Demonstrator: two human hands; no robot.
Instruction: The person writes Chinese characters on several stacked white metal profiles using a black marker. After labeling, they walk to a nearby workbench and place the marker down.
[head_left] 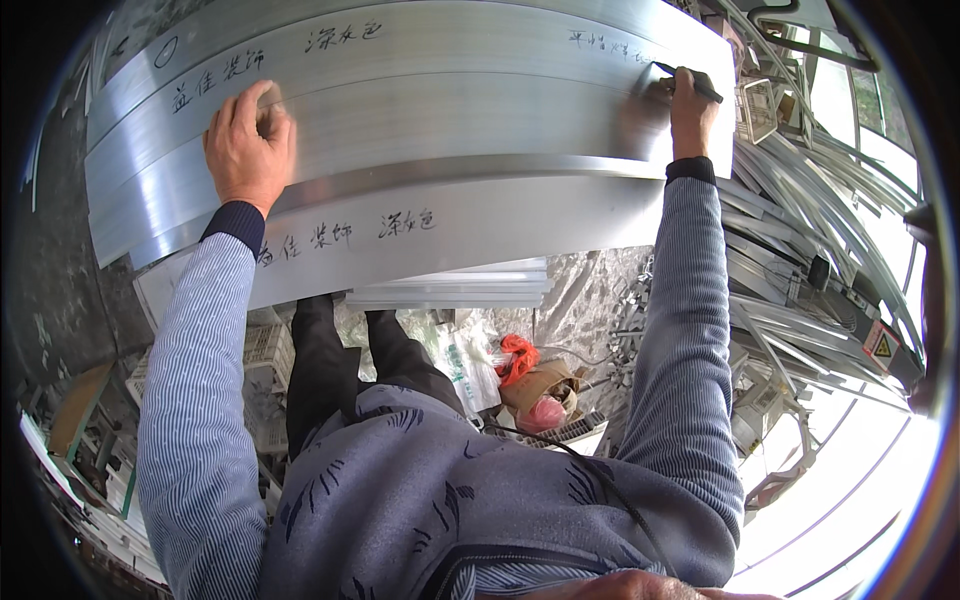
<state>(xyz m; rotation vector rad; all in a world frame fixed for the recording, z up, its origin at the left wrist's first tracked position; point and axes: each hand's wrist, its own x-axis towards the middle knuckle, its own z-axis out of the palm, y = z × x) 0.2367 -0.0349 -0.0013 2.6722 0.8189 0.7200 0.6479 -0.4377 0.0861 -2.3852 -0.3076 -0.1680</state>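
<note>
My right hand [690, 108] is closed round a black marker pen [706, 90]. The pen's tip is at the far right of a long silver metal panel [450, 110], at the end of a short line of dark handwriting [608, 46]. Larger handwriting [218, 80] runs across the panel's left part. On the panel's left half rests my left hand [250, 145], its fingers loosely bent with a gap at the thumb and nothing visible in them. A nearer, lower metal panel [540, 212] also bears handwriting.
Bundles of long metal profiles [820, 200] fill the right side. Below the panels lie pale strips [450, 285], an orange-red bag [516, 358] and a brown sack [535, 392]. Plastic crates stand at the left [268, 360] and upper right [757, 108].
</note>
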